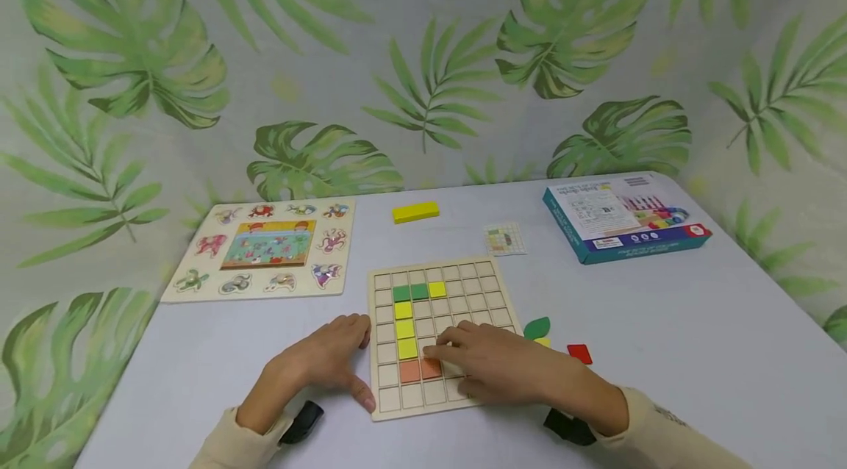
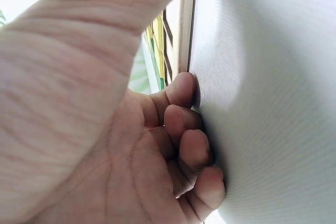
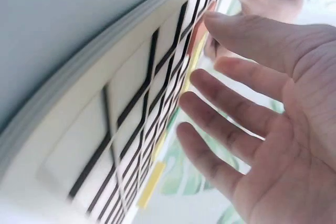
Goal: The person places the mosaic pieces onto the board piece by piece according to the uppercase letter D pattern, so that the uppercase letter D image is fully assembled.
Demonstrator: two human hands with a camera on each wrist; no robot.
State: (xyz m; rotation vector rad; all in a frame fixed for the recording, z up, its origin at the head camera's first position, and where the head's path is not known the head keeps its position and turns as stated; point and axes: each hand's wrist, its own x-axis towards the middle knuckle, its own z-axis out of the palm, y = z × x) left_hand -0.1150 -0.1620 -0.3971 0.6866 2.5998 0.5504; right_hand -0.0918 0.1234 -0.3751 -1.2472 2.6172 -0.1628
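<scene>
A square wooden grid board (image 1: 390, 399) lies on the table. Two green tiles (image 1: 401, 293) and a yellow tile (image 1: 437, 289) fill part of an upper row. Below the left green tile runs a column of yellow tiles (image 1: 406, 328), ending at an orange tile (image 1: 409, 372). Beside that one is a second orange tile (image 1: 431, 369), with my right hand (image 1: 503, 362) over it, index fingertip at its top edge and other fingers loosely extended. My left hand (image 1: 324, 355) rests at the board's left side, thumb and fingers spread along the edge, fingertips on the table in the left wrist view.
Right of the board lie a green leaf-shaped piece (image 1: 537, 328), a partly hidden yellow piece (image 1: 542, 342) and a red tile (image 1: 579, 353). Behind are a pattern card (image 1: 506, 240), a yellow block (image 1: 415, 212), a boxed set (image 1: 622, 215) and a sea-animal puzzle board (image 1: 265, 245).
</scene>
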